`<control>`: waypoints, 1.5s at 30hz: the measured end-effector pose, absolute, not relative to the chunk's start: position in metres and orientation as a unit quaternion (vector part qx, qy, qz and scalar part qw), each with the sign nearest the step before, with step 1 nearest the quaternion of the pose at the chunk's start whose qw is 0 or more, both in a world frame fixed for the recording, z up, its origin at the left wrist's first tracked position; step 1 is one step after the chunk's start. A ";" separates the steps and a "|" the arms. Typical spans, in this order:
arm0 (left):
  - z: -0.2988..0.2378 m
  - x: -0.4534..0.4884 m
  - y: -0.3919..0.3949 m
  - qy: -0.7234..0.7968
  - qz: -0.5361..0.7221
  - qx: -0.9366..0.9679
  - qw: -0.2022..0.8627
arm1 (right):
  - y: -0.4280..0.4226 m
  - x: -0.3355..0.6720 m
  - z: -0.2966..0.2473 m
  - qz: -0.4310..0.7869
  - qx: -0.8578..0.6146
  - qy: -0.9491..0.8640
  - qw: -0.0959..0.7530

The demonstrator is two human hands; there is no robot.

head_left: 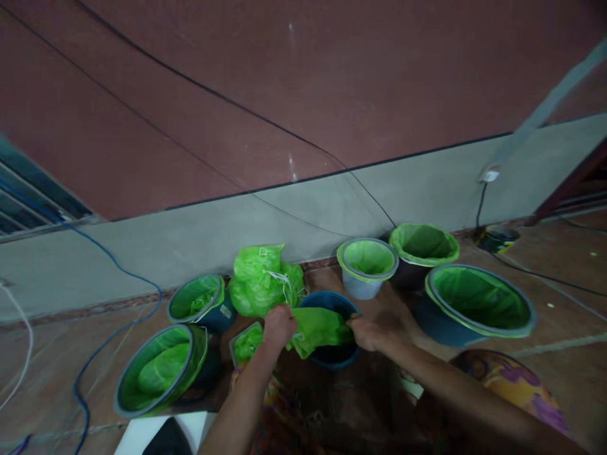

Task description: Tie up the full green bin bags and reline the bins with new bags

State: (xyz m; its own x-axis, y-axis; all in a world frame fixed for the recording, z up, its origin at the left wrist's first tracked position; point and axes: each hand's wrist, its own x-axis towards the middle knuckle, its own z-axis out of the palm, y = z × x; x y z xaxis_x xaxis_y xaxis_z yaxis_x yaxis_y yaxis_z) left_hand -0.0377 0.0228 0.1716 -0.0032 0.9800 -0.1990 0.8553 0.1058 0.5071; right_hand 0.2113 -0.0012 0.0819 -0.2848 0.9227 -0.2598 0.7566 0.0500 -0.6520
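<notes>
A green plastic bag is stretched between my two hands over a blue bucket. My left hand is closed around the bag's left end. On the other side, my right hand grips its right end near the bucket's rim. The bag hides part of the bucket's opening, and the inside below looks dark. Beside my left forearm sits a small container with green plastic in it. A tied green bundle with white strings rests behind my left hand.
Green-lined buckets stand at the left, the back left, the back centre, the back right and the right. A blue cable crosses the floor. A black can stands by the wall; a white object lies front left.
</notes>
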 end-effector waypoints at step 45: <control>0.030 -0.004 0.077 0.533 0.167 0.540 0.629 | 0.062 0.205 0.034 0.362 -0.610 -0.703 0.051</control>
State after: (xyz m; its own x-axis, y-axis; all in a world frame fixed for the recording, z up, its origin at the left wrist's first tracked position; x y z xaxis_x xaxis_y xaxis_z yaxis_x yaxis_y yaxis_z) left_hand -0.0040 0.0771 0.0296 0.3758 0.7862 -0.4906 0.3653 0.3608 0.8581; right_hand 0.2050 0.0616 0.0341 -0.2496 0.8946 -0.3708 0.8215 -0.0072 -0.5702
